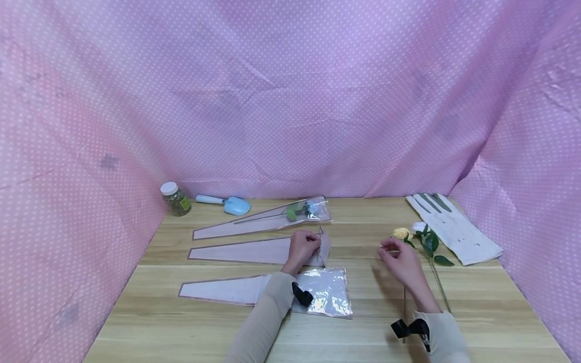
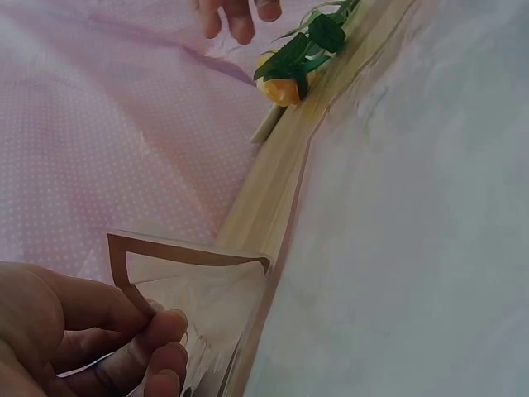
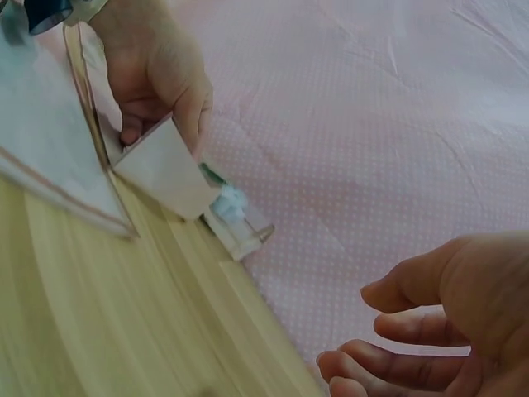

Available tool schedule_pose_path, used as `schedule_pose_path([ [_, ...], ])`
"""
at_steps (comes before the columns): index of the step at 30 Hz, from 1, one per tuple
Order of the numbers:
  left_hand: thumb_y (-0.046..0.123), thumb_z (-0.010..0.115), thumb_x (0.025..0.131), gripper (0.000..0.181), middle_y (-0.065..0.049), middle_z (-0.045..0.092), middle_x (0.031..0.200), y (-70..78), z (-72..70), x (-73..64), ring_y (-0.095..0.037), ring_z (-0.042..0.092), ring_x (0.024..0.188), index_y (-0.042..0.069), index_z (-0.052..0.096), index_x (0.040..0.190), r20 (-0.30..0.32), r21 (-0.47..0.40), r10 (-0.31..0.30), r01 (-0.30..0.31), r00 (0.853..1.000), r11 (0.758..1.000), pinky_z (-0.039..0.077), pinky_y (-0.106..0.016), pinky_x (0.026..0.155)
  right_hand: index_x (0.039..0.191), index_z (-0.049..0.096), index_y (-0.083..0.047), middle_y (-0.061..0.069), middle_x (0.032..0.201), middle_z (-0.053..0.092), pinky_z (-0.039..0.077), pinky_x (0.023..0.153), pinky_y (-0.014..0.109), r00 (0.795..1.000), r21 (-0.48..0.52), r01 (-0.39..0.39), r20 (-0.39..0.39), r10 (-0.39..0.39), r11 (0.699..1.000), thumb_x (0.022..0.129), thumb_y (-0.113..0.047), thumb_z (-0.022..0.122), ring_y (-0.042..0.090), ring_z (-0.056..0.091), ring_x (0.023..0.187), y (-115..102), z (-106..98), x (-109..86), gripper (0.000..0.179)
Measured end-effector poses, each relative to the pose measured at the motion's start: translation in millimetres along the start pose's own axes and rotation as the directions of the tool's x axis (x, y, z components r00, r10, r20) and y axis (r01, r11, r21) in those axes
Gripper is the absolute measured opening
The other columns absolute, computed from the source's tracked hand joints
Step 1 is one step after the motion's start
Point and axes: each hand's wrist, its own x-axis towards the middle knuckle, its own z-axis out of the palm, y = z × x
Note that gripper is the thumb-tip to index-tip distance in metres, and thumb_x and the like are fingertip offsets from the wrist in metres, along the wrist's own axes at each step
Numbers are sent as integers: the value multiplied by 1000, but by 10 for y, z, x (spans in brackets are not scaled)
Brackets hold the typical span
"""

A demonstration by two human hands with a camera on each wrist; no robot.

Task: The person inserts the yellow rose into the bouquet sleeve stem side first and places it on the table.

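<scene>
My left hand (image 1: 301, 250) pinches the wide mouth of the middle tapered flower sleeve (image 1: 245, 251). In the left wrist view, thumb and fingers grip the rim of this sleeve (image 2: 190, 255), which stands lifted in a brown-edged loop. My right hand (image 1: 403, 264) hovers with loosely bent fingers and holds nothing, beside a yellow artificial rose (image 1: 401, 233). A white rose (image 1: 419, 227) with green leaves lies just right of it; both stems run toward me. Under my left forearm lies another flat sleeve (image 1: 327, 292).
At the back, a sleeve (image 1: 222, 230) holds a pale blue flower (image 1: 311, 207). A lidded jar (image 1: 177, 202) and a blue hand trowel (image 1: 236, 205) stand at the back left. A white work glove (image 1: 458, 232) lies at the right. Pink dotted cloth (image 1: 290, 126) walls the table.
</scene>
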Motion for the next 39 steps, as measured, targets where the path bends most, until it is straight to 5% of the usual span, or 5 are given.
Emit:
schedule_pose_path([
  [19,7,71,77,7,-2,73,73,11,55,-11,-5,55,63,9,78,75,-44,144,9,-2,999,990,44,-21,59,111,64,5,20,97,71,53,66,15,999,-142,21,-23,-24,990,89,-11,72,17,68,81,331,-252,-222,28],
  [27,8,72,77,7,-3,74,74,12,56,-11,-6,56,64,11,78,75,-48,151,9,-1,999,989,45,-22,60,115,60,8,23,97,70,55,64,20,1000,-144,-17,1,18,989,88,-12,72,33,72,84,362,-260,-323,35],
  [39,8,72,77,7,0,73,71,1,73,-14,-4,57,63,12,78,76,-37,153,2,4,999,988,45,-20,59,122,56,11,24,99,70,55,61,24,987,-163,-133,67,145,978,87,-14,71,33,72,88,452,-279,-432,45],
])
